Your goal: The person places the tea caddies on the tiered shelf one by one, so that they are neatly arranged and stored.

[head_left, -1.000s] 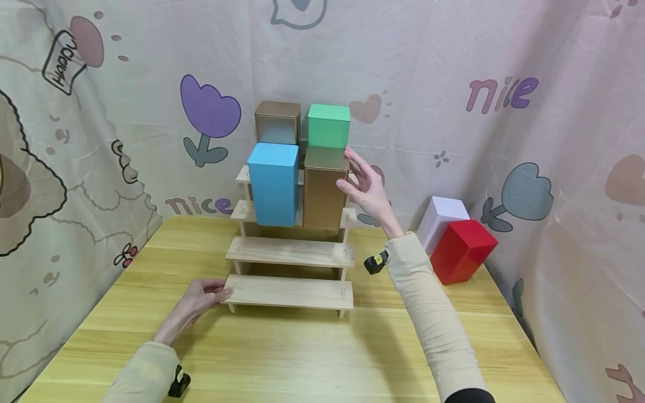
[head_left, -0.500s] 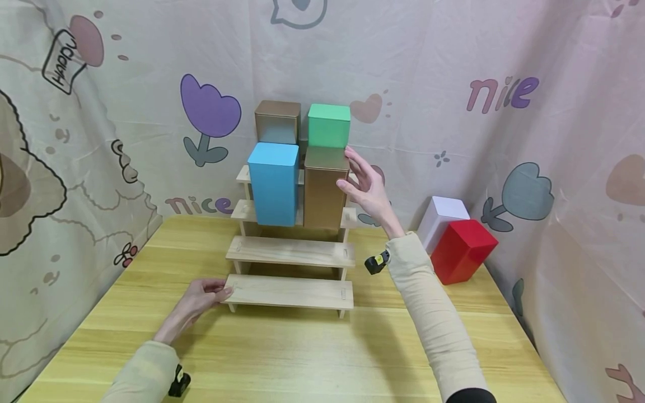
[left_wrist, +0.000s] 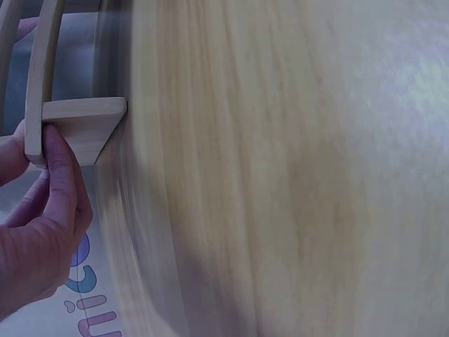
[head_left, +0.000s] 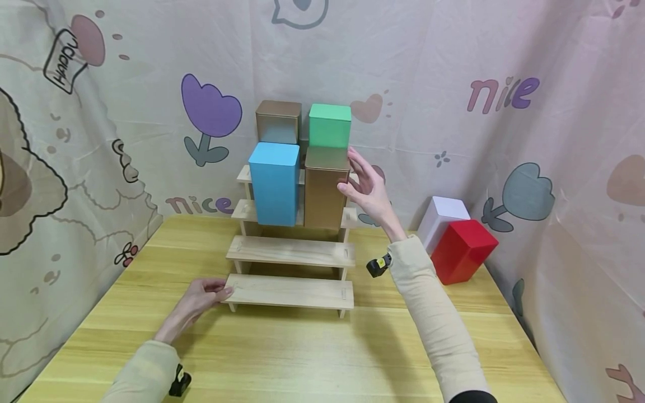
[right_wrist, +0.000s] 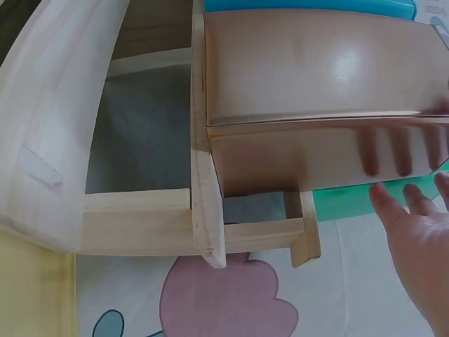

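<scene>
A stepped wooden display rack [head_left: 289, 291] stands on the table. My left hand [head_left: 199, 299] pinches the left end of its lowest shelf, fingers below the board in the left wrist view. On the second shelf from the top are a blue box [head_left: 274, 184] and a tall brown box [head_left: 325, 196], side by side. Behind them, higher up, stand another brown box [head_left: 279, 123] and a green box [head_left: 330, 126]. My right hand [head_left: 370, 187] is at the right side of the front brown box, fingers extended and spread. In the right wrist view its fingertips [right_wrist: 379, 193] are close to the shiny side; contact is unclear.
A white box [head_left: 443, 215] and a leaning red box [head_left: 463, 252] are at the table's right side. The two lower shelves carry no boxes. A printed cloth [head_left: 413, 56] hangs behind and along both sides of the wooden table [head_left: 282, 358].
My right fingertips have shifted very slightly to the right beside the front brown box. The boxes, the rack and my left hand have stayed in place.
</scene>
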Available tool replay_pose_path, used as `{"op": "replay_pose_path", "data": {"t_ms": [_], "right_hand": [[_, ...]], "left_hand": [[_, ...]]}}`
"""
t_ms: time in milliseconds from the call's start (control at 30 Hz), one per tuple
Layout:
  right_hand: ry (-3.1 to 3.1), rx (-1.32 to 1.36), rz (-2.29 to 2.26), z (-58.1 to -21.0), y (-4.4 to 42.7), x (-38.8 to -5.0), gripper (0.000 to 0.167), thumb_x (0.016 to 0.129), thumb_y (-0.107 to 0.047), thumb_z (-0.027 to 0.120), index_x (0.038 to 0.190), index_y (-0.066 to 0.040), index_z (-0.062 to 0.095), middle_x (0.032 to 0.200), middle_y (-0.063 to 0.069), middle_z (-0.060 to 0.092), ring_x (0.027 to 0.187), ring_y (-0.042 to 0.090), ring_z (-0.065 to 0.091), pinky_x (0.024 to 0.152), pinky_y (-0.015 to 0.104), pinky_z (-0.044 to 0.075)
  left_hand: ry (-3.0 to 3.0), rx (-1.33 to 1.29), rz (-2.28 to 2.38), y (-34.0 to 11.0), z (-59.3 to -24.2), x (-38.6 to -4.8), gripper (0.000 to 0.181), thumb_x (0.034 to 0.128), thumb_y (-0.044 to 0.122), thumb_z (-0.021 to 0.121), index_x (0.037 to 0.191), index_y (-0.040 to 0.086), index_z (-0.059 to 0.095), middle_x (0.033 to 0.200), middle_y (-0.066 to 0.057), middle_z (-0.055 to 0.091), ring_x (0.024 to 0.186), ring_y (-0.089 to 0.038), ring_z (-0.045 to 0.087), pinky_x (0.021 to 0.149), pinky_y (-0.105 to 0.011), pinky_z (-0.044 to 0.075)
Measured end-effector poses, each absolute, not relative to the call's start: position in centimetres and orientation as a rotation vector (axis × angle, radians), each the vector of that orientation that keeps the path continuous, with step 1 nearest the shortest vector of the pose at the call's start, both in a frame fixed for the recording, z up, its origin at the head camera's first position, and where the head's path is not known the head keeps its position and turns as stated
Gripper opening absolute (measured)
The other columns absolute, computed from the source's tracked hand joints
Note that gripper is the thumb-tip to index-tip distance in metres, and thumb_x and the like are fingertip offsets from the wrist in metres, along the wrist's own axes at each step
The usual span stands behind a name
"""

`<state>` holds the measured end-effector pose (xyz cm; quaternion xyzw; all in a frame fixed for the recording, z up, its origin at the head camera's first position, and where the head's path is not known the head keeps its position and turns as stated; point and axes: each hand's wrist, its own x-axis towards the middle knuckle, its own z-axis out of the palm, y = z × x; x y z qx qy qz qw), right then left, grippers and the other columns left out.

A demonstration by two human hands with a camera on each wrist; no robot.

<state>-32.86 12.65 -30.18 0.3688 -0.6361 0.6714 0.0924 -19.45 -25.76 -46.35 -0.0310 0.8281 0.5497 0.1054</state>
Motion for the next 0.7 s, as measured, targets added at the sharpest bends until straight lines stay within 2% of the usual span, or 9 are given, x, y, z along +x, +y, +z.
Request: {"op": "replay_pose_path", "data": {"t_ms": [167, 367, 567, 700], "right_hand": [[-1.856, 1.065, 2.006, -30.5, 13.0, -32.5, 0.071, 0.090, 0.020, 0.057, 0.154, 0.008, 0.028, 0.169, 0.015, 0.018, 0.157, 0.026, 0.019, 0.126, 0.058, 0.020], [-1.888, 0.971, 1.921, -30.9, 13.9, -31.9, 0.069, 0.091, 0.014, 0.061, 0.153, 0.002, 0.035, 0.168, 0.011, 0.024, 0.155, 0.029, 0.024, 0.126, 0.056, 0.023], [-1.920, 0.889, 1.836, -31.4, 15.2, -31.3, 0.069, 0.090, 0.011, 0.064, 0.152, -0.001, 0.038, 0.166, 0.012, 0.028, 0.154, 0.026, 0.029, 0.123, 0.051, 0.033], [-1.887, 0.873, 1.829, -31.8, 15.9, -30.8, 0.067, 0.091, 0.013, 0.062, 0.152, 0.003, 0.037, 0.165, 0.014, 0.031, 0.152, 0.034, 0.030, 0.121, 0.056, 0.034]], "left_hand": [[2.453, -0.094, 1.609, -25.7, -46.4, -19.4, 0.057, 0.0987, 0.014, 0.063, 0.139, -0.021, 0.041, 0.134, -0.039, 0.054, 0.104, -0.023, 0.066, 0.090, -0.036, 0.061], [2.458, -0.088, 1.594, -25.7, -46.5, -19.5, 0.057, 0.0992, 0.014, 0.063, 0.139, -0.021, 0.041, 0.136, -0.039, 0.053, 0.110, -0.029, 0.066, 0.094, -0.040, 0.060], [2.454, -0.073, 1.611, -25.9, -46.6, -19.6, 0.056, 0.0996, 0.013, 0.062, 0.138, -0.022, 0.041, 0.130, -0.038, 0.057, 0.103, -0.020, 0.067, 0.088, -0.034, 0.061], [2.439, -0.076, 1.631, -25.9, -46.7, -19.6, 0.056, 0.0998, 0.012, 0.061, 0.138, -0.023, 0.040, 0.129, -0.037, 0.058, 0.101, -0.016, 0.065, 0.085, -0.031, 0.060]]}}
